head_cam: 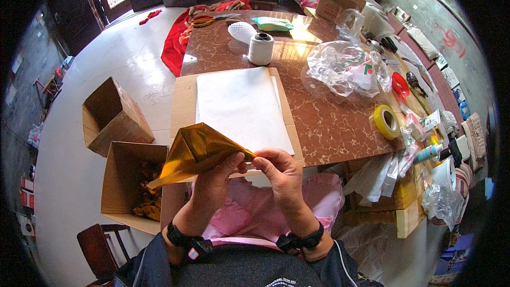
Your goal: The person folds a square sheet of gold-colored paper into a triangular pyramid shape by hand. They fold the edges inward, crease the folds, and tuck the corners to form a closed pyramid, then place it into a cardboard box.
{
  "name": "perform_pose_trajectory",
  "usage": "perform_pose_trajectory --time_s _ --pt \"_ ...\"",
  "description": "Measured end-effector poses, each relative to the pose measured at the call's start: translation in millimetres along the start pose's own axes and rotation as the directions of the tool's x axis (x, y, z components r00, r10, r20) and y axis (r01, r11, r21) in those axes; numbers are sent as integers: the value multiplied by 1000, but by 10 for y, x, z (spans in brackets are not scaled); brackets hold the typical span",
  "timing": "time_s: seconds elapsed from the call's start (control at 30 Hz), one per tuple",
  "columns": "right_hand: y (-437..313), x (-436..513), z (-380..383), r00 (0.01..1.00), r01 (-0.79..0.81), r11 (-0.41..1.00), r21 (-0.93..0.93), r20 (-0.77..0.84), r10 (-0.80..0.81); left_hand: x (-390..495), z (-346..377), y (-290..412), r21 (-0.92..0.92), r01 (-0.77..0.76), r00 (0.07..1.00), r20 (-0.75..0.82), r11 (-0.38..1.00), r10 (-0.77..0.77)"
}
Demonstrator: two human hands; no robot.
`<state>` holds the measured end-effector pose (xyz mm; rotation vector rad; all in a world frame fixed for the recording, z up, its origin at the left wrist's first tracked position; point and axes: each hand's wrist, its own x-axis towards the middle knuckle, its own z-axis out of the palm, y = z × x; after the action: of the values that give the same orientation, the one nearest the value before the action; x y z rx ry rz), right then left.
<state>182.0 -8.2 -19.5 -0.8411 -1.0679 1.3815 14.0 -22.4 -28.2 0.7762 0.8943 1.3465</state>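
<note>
A translucent golden-yellow sheet (199, 147), folded into a cone-like shape, is held above the near edge of the table. My left hand (223, 171) supports it from below and pinches it near its narrow tip. The fingertips of my right hand (279, 167) grip the tip itself, close beside the left fingers. Under and beyond the hands, a stack of white sheets (243, 107) lies on a flat piece of cardboard (287, 127). Behind the stack stands a spool of white thread (261, 50).
Two open cardboard boxes (139, 117) (131, 183) stand at the left, the nearer holding crumpled golden pieces (149, 207). On the brown table (330, 135) are yellow tape (386, 122), clear plastic bags (342, 67), scissors (211, 19) and a green packet (273, 24). A wooden chair (95, 247) stands lower left.
</note>
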Motion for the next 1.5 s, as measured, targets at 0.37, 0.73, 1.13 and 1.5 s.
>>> perform_pose_trajectory --time_s 0.37,0.73,1.13,1.5 --pt "-26 13 -78 992 -37 997 -61 120 44 2 44 112 154 -96 986 147 983 74" --pt "-31 -24 -41 996 -2 967 -254 85 25 -41 76 133 204 32 999 -10 979 -30" --pt "-77 -69 -34 993 33 947 -319 114 4 -39 110 259 123 98 994 45 988 -105" --pt "-132 -81 -122 966 79 913 -400 257 29 -18 72 187 185 35 995 84 982 -51"
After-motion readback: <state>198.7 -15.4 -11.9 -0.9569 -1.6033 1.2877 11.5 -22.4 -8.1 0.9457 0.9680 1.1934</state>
